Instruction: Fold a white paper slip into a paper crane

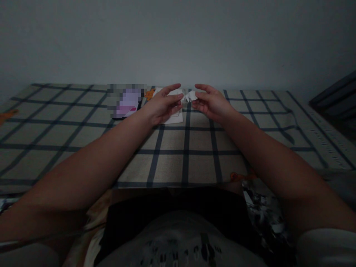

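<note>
Between my two hands, just above the table, is a small folded or crumpled piece of white paper [190, 96]. My left hand [166, 103] pinches its left side between thumb and fingertips, with the index finger stretched out above. On the other side, my right hand [213, 102] grips it with the thumb and curled fingers, its index finger also raised. Flat white sheets of paper [174, 119] lie on the table under and behind my left hand, which covers part of them. The dim light blurs the exact folds.
A phone [128, 102] with a lit, pixelated purple screen lies left of the papers. The checked tablecloth [172, 167] covers the table up to a plain wall [178, 44]. Its near edge runs just in front of my lap. A dark slanted object [338, 100] stands at the far right.
</note>
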Action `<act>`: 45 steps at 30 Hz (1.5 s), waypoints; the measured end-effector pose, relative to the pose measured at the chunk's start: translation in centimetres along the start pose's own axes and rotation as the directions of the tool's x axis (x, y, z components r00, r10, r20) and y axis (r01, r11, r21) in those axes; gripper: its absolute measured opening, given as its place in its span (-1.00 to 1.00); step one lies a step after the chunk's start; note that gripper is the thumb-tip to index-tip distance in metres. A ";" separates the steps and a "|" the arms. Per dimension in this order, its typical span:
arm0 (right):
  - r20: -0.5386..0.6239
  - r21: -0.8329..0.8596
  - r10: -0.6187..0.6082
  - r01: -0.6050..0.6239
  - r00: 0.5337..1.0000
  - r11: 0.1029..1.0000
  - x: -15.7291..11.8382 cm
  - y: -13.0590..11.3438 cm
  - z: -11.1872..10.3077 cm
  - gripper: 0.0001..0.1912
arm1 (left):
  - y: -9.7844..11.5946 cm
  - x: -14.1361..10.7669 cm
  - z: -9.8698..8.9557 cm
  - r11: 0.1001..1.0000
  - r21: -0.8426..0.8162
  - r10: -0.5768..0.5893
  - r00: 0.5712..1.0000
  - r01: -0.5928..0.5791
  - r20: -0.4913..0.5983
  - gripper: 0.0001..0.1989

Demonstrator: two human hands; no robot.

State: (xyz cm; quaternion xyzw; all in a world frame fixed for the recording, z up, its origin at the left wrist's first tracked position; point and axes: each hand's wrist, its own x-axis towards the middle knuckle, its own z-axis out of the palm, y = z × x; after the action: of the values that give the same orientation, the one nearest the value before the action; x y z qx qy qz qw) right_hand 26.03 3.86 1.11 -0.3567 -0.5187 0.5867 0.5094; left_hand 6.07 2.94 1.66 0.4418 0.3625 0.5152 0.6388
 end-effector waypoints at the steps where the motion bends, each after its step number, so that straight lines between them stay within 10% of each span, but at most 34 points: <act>1: -0.002 0.023 0.018 -0.018 1.000 1.000 -0.1 -0.1 0.1 -0.71 | 0.1 0.0 0.0 0.999 -0.025 -0.023 1.000 0.023 0.008 -0.53; 19: -0.012 0.162 0.085 -0.082 0.996 0.983 -0.3 -0.6 0.5 -0.71 | 1.1 -0.8 0.1 0.979 -0.151 -0.118 0.985 0.136 0.126 -0.61; 35: -0.013 0.027 0.042 -0.041 0.999 0.999 -0.4 -0.1 0.5 -0.69 | 0.1 -0.2 -0.1 0.998 0.022 -0.052 0.999 0.052 -0.001 -0.60; 45: 0.067 0.127 0.052 -0.061 0.996 0.990 -0.6 -0.6 0.8 -0.71 | 0.6 -0.8 0.2 0.955 -0.234 -0.137 0.969 0.184 0.203 -0.82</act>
State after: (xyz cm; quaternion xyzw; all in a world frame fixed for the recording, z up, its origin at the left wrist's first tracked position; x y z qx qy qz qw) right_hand 25.59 3.06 1.78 -0.3188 -0.4852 0.6442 0.4979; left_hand 5.91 2.20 2.31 0.3722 0.2684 0.4597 0.7603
